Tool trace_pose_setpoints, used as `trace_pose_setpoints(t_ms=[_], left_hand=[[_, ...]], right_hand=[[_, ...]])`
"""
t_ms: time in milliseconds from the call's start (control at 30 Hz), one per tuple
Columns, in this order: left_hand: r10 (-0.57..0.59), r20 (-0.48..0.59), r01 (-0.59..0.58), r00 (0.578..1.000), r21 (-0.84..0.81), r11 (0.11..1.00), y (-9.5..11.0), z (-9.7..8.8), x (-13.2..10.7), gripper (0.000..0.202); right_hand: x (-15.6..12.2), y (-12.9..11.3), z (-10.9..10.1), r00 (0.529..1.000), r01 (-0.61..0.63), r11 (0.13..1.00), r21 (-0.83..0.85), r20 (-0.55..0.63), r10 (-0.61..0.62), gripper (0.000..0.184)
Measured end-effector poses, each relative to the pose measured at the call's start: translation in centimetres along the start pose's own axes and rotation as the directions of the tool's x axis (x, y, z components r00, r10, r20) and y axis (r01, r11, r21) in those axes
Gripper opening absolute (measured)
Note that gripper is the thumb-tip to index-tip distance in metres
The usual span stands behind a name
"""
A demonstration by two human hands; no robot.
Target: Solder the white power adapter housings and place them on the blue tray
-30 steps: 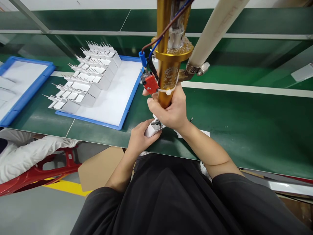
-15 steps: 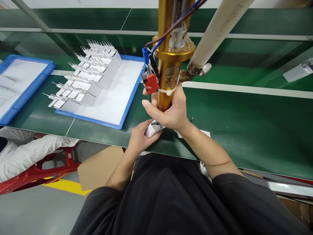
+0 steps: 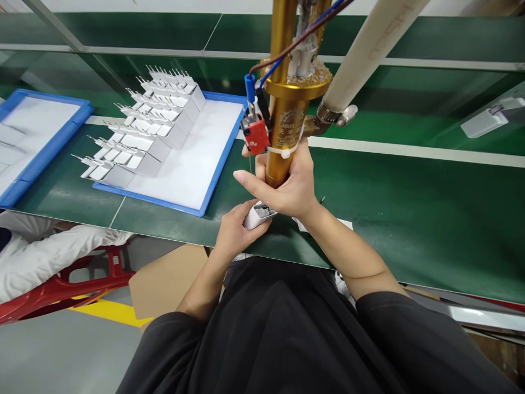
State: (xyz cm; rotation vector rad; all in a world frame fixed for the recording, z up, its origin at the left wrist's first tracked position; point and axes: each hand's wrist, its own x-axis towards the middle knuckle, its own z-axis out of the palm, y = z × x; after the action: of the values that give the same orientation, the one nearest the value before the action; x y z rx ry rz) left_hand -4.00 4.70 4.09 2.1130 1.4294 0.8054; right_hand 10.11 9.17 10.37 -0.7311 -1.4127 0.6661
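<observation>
Left hand (image 3: 235, 229): fingers cupped around white open-topped housing (image 3: 254, 218) at green workbench (image 3: 402, 219)'s front edge | housing likely light, stiff, smooth; hold its side walls | right hand (image 3: 294, 189): fingers wrapped round gold hose-fed gun (image 3: 286, 125), thumb outstretched | gun likely heavy, rigid; grip its lower barrel

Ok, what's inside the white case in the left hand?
In the white case, held by the left hand, pale lumpy material shows within the open top. Its far end and whatever lies deeper are hidden, partly by the right hand around the golden tool.
</observation>
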Motion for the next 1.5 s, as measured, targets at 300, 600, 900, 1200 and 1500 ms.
trace_pose_setpoints(t_ms=[300,600,900,1200,1500], left_hand=[[-0.173,0.038,0.177,0.984,-0.210,0.961,0.0,3.5,-0.5,0.030],[-0.185,-0.032,0.153,0.982,-0.433,0.888,1.6,5.5,-0.3,0.037],[-0.215,-0.035,0.181,0.976,-0.418,0.890,1.2,5.8,-0.7,0.035],[-0.139,-0.005,0.135,0.990,-0.220,0.966,0.4,4.2,0.4,0.038],[0.103,-0.086,-0.100,0.991,0.034,0.994,-3.7,1.2,0.8,0.054]], right_hand=[[-0.2,0.2,0.2,0.999,0.034,0.999,0.026,-0.028,-0.033,0.035],[-0.4,-0.6,0.2,0.999,0.034,0.995,0.091,-0.009,-0.033,0.024],[-0.5,-0.4,0.5,0.999,-0.020,0.998,0.059,-0.042,0.022,0.030],[-0.4,-0.9,-0.1,0.997,-0.047,0.999,-0.006,0.056,0.048,0.041],[0.0,-0.2,-0.6,0.997,-0.078,0.994,0.075,-0.008,0.079,0.042]])
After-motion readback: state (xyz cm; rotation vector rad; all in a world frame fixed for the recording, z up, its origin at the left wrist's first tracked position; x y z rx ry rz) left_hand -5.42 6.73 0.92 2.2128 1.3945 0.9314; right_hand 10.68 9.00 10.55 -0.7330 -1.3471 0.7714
